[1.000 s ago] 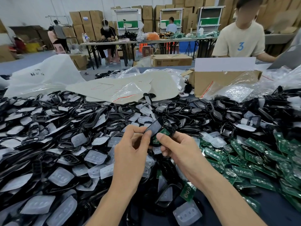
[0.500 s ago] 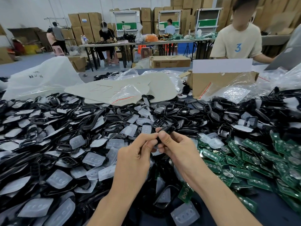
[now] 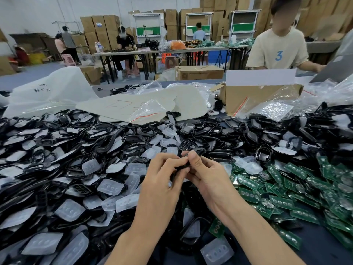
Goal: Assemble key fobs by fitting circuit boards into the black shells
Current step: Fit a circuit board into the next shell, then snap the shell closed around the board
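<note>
The likeliest fault here is a board seated crooked: if the fingers (image 3: pixel 172 159) press unevenly, one edge could ride on the rim of the shell (image 3: pixel 182 166) and the board may crack or spring out. The shell could also slip from so small a pinch and vanish into the pile beneath.

Both sets of fingers are curled tight, with almost no gap between them. The left hand (image 3: pixel 162 180) pinches the shell at its 9 o'clock edge; the right hand (image 3: pixel 206 175) grasps it at 3 o'clock, thumb on top. The shell sits between the fingertips, above the bench (image 3: pixel 315 251). Whether a board is inside cannot be told, as the fingers hide it.

Outward, loose black shells (image 3: pixel 107 142) mixed with clear button pads (image 3: pixel 110 186) lie heaped from 7 round to 1 o'clock. The green boards (image 3: pixel 286 190) lie piled from 3 to 5 o'clock, near the right hand. A cardboard box (image 3: pixel 248 98) stands farther out at 1 o'clock.
</note>
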`<state>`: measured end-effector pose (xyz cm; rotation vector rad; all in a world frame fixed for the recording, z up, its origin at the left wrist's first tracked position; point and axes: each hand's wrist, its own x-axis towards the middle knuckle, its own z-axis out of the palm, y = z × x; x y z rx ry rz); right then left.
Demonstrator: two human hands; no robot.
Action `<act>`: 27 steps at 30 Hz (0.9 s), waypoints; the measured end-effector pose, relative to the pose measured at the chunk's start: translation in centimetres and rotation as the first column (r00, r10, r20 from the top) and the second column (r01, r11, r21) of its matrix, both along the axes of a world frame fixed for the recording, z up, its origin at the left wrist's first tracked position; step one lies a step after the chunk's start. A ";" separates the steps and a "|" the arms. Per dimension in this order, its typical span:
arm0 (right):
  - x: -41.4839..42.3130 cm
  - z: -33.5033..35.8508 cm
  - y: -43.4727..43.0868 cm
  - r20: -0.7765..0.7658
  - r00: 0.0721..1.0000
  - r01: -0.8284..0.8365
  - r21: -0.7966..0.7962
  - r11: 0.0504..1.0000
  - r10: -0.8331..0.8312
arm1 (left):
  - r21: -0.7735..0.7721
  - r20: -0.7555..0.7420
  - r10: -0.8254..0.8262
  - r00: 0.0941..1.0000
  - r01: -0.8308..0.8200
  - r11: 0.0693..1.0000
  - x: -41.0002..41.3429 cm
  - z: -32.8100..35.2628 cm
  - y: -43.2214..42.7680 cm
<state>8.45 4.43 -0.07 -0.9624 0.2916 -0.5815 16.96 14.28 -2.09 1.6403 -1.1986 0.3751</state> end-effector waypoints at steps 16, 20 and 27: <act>-0.1 0.2 0.5 -0.028 0.999 -0.024 0.115 0.993 0.027 | -0.018 0.026 0.012 1.000 -0.012 1.000 0.1 0.2 0.1; 0.1 0.3 0.2 -0.008 1.000 -0.014 0.204 0.979 0.015 | 0.001 -0.065 0.008 0.998 -0.008 1.000 -0.1 0.6 0.1; 0.0 0.3 -0.2 -0.021 0.999 -0.018 0.295 0.955 0.025 | 0.042 0.004 0.024 1.000 -0.025 0.999 -0.1 0.8 0.4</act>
